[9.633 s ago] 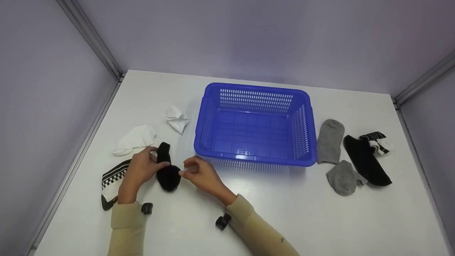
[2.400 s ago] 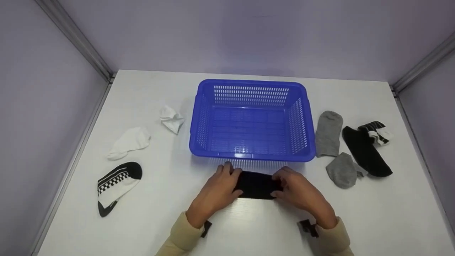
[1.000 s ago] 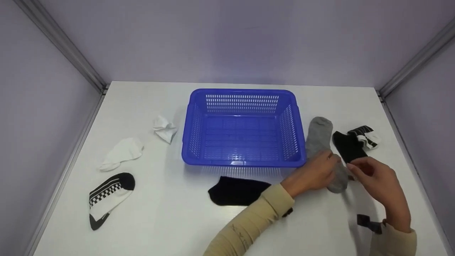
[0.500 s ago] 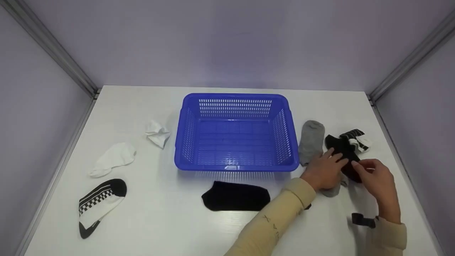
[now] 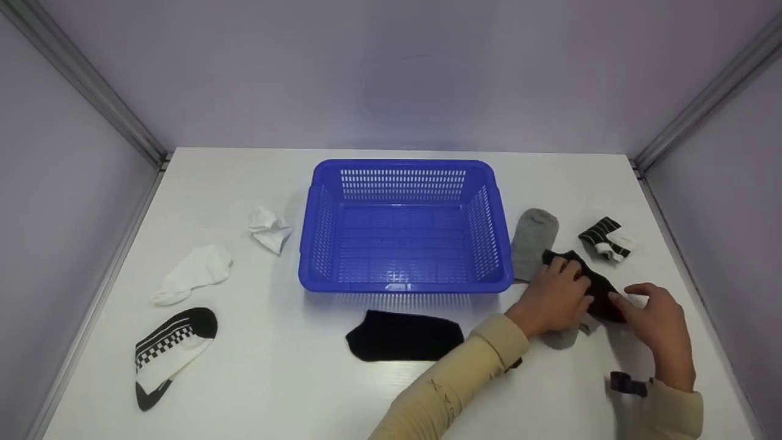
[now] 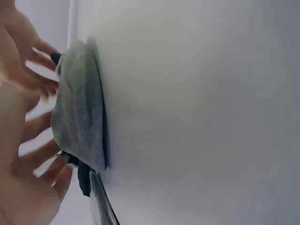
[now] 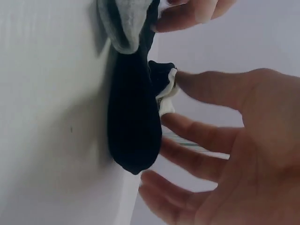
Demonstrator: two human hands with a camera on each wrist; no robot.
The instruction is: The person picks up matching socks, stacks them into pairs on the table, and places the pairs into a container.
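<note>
In the head view, my left hand holds the near-right black sock at its upper end, fingers bent over the fabric. My right hand is at that sock's toe, its thumb close to the cloth. From the right wrist view, the right fingers are spread loosely beside the black sock. Part of a bunched grey sock shows below the left hand; it is larger in the left wrist view as grey cloth. A flat grey sock lies beyond. Another black sock lies flat, partly behind the left sleeve.
A blue plastic basket stands mid-table with nothing in it. On the right is a crumpled striped sock. At left lie a checkered sock, a white sock and a crumpled white sock. Walls enclose the table's back and sides.
A black sock was carried from the left and laid before the basket. Both hands moved right. The other black sock has just shifted left, away from the striped sock, as the left fingers curled.
</note>
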